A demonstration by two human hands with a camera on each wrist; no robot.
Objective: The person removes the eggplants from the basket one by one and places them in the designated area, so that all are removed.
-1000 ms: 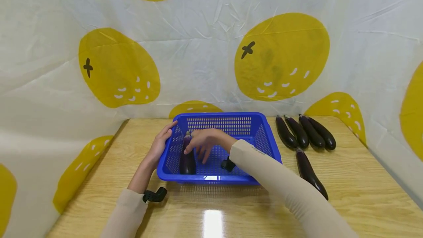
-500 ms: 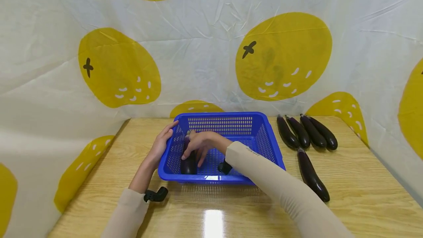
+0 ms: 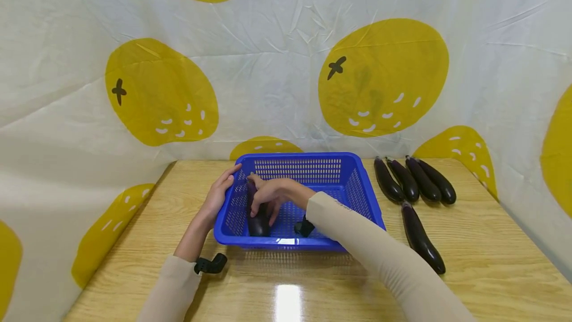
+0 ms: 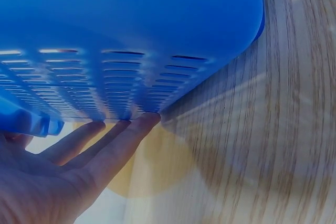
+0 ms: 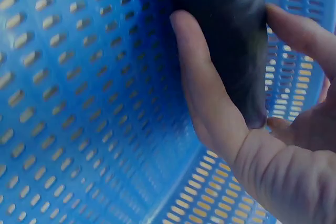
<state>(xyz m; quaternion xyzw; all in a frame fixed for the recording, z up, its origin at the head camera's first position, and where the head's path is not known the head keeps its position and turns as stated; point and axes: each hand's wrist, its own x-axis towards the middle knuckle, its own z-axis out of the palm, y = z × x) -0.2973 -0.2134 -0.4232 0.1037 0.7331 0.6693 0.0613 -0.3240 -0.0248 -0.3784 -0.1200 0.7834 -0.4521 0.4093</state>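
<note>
A dark purple eggplant (image 3: 259, 225) lies lengthwise at the left inside the blue plastic basket (image 3: 286, 241). My right hand (image 3: 270, 195) reaches in from the right and grips it, thumb on one side and fingers on the other. In the right wrist view the eggplant (image 5: 231, 35) stands out dark between thumb and fingers, close to the perforated basket wall (image 5: 79, 98). Outside, at the basket's left side, my left hand (image 3: 218, 193) rests against the wall near the rim. Its straight fingers (image 4: 113, 153) touch the slotted side in the left wrist view.
Several eggplants (image 3: 426, 183) lie grouped on the wooden table (image 3: 482, 242) at the back right. One more eggplant (image 3: 420, 237) lies nearer, right of the basket. A fruit-printed sheet (image 3: 268, 88) hangs right behind the table.
My right hand has lowered onto the eggplant in the basket and taken hold of it. The eggplant's near end has shifted slightly right. My left hand stays at the basket's side.
</note>
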